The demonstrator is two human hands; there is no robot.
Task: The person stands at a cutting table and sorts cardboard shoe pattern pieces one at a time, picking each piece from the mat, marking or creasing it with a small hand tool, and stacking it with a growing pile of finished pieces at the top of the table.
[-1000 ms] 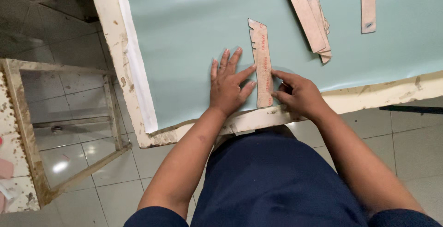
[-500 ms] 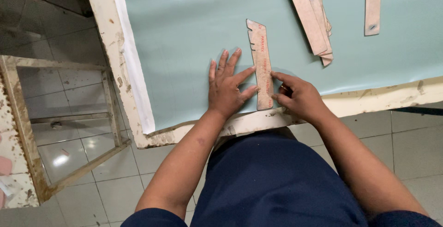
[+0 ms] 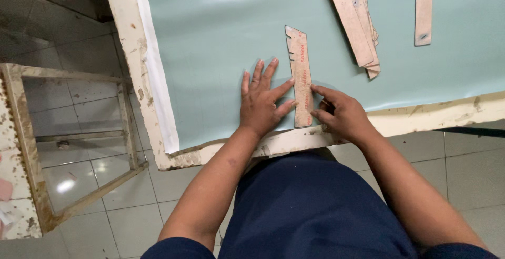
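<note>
A long, narrow cardboard template (image 3: pixel 301 75) with notches at its far end lies on a pale green sheet (image 3: pixel 221 32) near the table's front edge. My left hand (image 3: pixel 260 103) lies flat on the sheet with fingers spread, thumb and forefinger against the template's left side. My right hand (image 3: pixel 342 114) rests at the template's lower right edge, its forefinger stretched toward it and the other fingers curled. Whether those fingers pinch something small is hidden.
A fanned stack of similar cardboard templates (image 3: pixel 352 17) and a single strip (image 3: pixel 423 6) lie farther back on the sheet. The worn, cream-painted table edge (image 3: pixel 421 119) runs in front of me. A paint-stained wooden frame (image 3: pixel 31 148) stands on the tiled floor at left.
The view has shifted slightly. Both hands stay in place at the template.
</note>
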